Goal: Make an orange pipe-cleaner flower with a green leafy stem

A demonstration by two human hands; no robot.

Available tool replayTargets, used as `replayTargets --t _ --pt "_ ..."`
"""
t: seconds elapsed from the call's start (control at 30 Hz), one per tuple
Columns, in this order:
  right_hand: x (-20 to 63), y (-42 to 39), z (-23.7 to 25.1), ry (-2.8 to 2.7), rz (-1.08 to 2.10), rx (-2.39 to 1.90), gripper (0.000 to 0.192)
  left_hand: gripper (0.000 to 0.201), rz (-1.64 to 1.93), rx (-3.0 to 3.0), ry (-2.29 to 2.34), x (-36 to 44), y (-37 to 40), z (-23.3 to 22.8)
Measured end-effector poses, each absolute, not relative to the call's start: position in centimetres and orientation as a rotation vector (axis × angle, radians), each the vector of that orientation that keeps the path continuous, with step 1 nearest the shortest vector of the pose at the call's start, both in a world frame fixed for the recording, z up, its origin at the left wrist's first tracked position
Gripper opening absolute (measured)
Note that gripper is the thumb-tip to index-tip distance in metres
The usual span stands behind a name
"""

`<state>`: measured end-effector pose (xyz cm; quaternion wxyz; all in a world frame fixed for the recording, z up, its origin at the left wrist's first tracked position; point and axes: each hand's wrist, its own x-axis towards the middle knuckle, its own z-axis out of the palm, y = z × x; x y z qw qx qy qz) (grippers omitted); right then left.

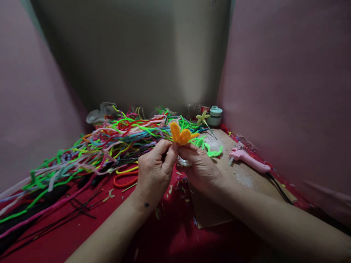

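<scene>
An orange pipe-cleaner flower [181, 136] with looped petals stands up between my two hands, over the middle of the table. The fingers of my left hand [157, 164] are closed in a pinch at its base. From the other side, my right hand [201, 168] pinches the same base with thumb and fingers. My fingertips hide the lower end of the flower. Just left of my left hand lie orange- and yellow-handled scissors [125, 179]. Behind the hands, bright green pipe-cleaner pieces [212, 151] rest on a board.
Tangled multicoloured pipe cleaners [109, 140] cover the back left. At right, a pink glue gun [251, 159] with a black cord lies on the brown board [212, 215]. A pale yellow flower [203, 117] on a stem and a light-blue lidded jar [215, 116] stand behind. Scraps dot the red cloth [115, 223].
</scene>
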<state>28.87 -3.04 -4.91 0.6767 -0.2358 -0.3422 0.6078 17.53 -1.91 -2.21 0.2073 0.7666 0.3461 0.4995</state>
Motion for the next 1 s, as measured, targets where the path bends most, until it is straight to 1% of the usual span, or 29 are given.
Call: replayTargets --t 0.2,0.3,0.4,0.5,0.63,0.83,1.0 --pt "28.8 -3.1 -4.7 -0.806 1.345 -0.53 0.014 0.02 1.413 2.083 0.97 17.6 -2.3 -1.9" --pt "28.8 -3.1 -4.6 -0.825 1.339 -0.53 0.01 0.023 1.423 1.962 0.954 17.6 -2.3 -1.8" --pt "28.9 -2.9 -4.7 -0.841 1.33 -0.548 0.01 0.027 1.408 1.844 0.901 17.6 -2.1 -1.9" --pt "29.1 -2.9 -4.7 -0.863 1.314 -0.537 0.01 0.026 1.366 1.692 0.808 17.6 -1.9 -2.1" --pt "29.2 -3.1 -4.1 -0.901 1.3 -0.524 0.006 0.023 1.279 1.486 0.663 17.6 -1.9 -1.9" --pt "29.9 -3.0 -3.8 -1.016 1.279 -0.558 0.006 0.035 1.09 1.319 0.564 17.4 -1.6 -1.4" --pt "30.8 -2.5 -4.3 -1.125 1.329 -0.575 0.011 0.04 0.88 1.33 0.553 16.9 -0.5 -1.6"
